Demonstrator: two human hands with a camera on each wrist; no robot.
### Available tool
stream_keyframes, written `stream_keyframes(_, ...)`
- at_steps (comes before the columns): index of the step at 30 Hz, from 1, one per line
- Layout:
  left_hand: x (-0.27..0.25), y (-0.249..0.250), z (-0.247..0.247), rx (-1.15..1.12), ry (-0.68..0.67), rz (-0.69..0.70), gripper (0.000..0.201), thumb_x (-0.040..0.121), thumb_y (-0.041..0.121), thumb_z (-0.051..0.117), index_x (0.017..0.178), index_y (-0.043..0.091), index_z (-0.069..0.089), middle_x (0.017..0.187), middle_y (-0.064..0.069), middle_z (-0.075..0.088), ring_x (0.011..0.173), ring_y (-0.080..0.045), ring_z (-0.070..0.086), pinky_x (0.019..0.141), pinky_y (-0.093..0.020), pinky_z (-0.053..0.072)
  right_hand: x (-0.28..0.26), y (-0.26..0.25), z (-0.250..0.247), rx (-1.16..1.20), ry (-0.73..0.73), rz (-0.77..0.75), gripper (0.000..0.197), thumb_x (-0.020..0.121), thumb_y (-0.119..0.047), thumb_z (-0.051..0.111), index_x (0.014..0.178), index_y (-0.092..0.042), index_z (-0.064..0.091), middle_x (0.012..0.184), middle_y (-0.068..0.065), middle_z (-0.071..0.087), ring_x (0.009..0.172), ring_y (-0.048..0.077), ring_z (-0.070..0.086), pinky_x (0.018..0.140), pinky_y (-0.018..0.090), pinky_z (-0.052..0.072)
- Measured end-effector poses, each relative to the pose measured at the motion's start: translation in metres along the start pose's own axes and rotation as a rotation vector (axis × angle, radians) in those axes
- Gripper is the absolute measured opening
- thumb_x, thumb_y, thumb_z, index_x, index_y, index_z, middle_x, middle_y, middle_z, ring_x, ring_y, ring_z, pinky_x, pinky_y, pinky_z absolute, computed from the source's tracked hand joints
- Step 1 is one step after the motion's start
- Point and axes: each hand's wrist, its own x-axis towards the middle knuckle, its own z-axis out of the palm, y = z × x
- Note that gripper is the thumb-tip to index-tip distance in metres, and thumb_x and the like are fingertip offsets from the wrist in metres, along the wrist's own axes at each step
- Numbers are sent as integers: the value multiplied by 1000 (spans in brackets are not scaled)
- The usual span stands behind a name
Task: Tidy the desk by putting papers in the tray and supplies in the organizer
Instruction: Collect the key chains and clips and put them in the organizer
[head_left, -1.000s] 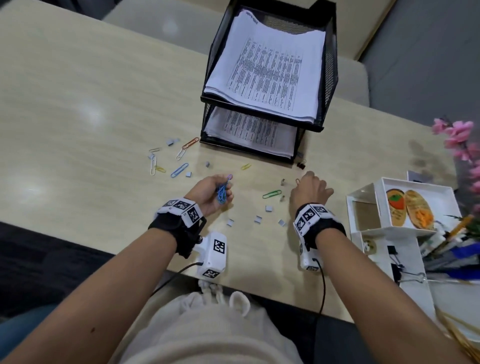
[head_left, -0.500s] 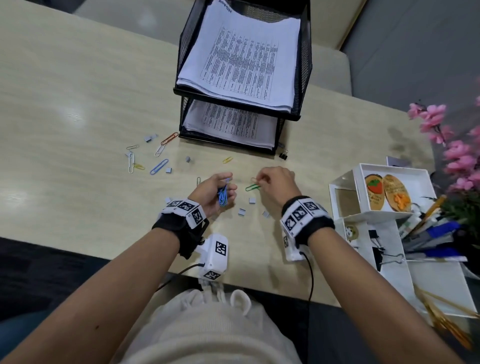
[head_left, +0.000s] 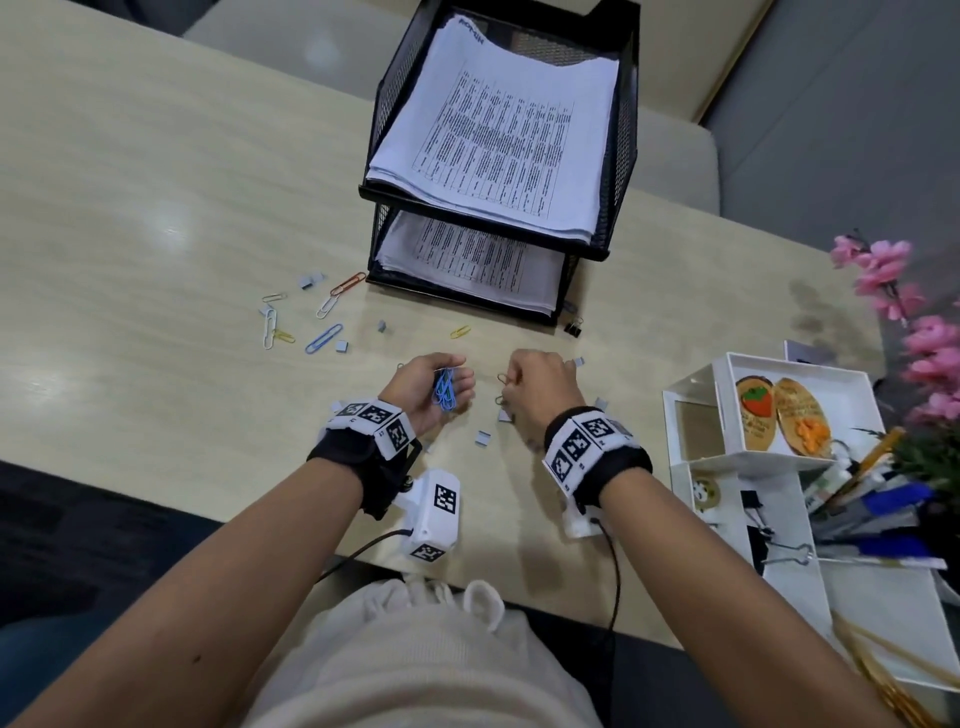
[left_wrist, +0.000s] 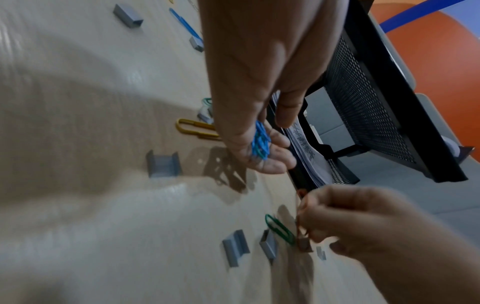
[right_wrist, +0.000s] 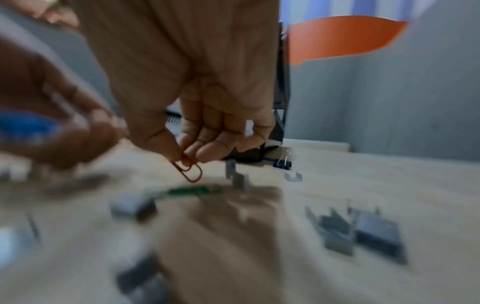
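From the head view, a bunch of blue paper clips is gripped in the left hand above the surface, the right hand is held just beside it, and papers are stacked in the black mesh tray, with the white organizer seen at the right. From the left wrist view, a green paper clip is seen lying among grey staple blocks. From the right wrist view, an orange paper clip is pinched by the right hand's fingertips.

You have a light wooden desk. A black paper tray sits near its far edge, a white organizer by the right edge, loose paper clips and staple blocks between.
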Motion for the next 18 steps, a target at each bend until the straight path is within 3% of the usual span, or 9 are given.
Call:
stream_keyframes(2, 2, -1, 6, -7, 23, 33, 34, 99, 22, 34, 75, 6, 51, 47, -5, 61, 39, -12, 62, 48, -19, 54, -4, -5, -11, 427, 71, 40, 7, 80, -4, 62, 84, -1, 67, 73, 5, 60, 75, 19, 59, 75, 29, 52)
stream_keyframes(4, 4, -3, 13, -9, 0, 47, 44, 101, 31, 27, 77, 6, 53, 48, -7, 64, 41, -14, 64, 53, -24, 52, -5, -9, -25, 661, 34, 36, 7, 79, -3, 66, 85, 0, 70, 57, -7, 55, 51, -1, 54, 53, 9, 47)
stream_keyframes(6, 5, -3, 20, -27, -21, 38, 47, 101, 35, 24, 77, 7, 53, 46, -6, 63, 39, -14, 61, 49, -19, 49, 2, -1, -38, 778, 77, 108, 8, 80, 1, 64, 84, -1, 70, 51, -9, 57, 40, -5, 52, 44, 6, 43)
stream_keyframes(8, 5, -1, 22, -38, -25, 23, 45, 101, 34, 25, 74, 8, 50, 41, -3, 55, 33, -11, 53, 41, -12, 44, 23, 17, -46, 790, 255, 253, 12, 82, 0, 59, 83, -3, 71, 63, 5, 65, 53, 8, 60, 55, 17, 50)
stream_keyframes(10, 5, 1, 19, 7, -18, 21, 44, 101, 33, 25, 68, 12, 45, 36, 2, 49, 27, -7, 45, 36, -8, 37, 45, 39, -49, 653, 377, 397, 18, 84, -3, 56, 90, -2, 72, 89, 19, 70, 82, 29, 65, 75, 29, 50)
stream_keyframes(11, 5, 3, 16, 28, -11, 22, 43, 101, 33, 26, 67, 14, 43, 35, 4, 47, 26, -5, 41, 33, -7, 33, 57, 47, -49, 573, 394, 440, 21, 85, -4, 54, 95, -3, 72, 99, 20, 70, 95, 31, 65, 82, 31, 49)
stream_keyframes(13, 3, 6, 7, 56, 3, 24, 41, 101, 32, 26, 65, 16, 39, 33, 5, 42, 24, -4, 34, 30, -8, 25, 78, 57, -51, 445, 342, 431, 25, 84, -4, 52, 100, -5, 71, 109, 21, 68, 106, 34, 62, 85, 31, 48)
stream_keyframes(18, -5, 15, -19, 8, 67, 36, 39, 100, 32, 27, 65, 18, 37, 33, 3, 38, 23, -5, 29, 31, -8, 18, 106, 57, -49, 117, 91, 280, 26, 86, -5, 51, 107, 0, 67, 115, 24, 65, 108, 38, 60, 86, 33, 48)
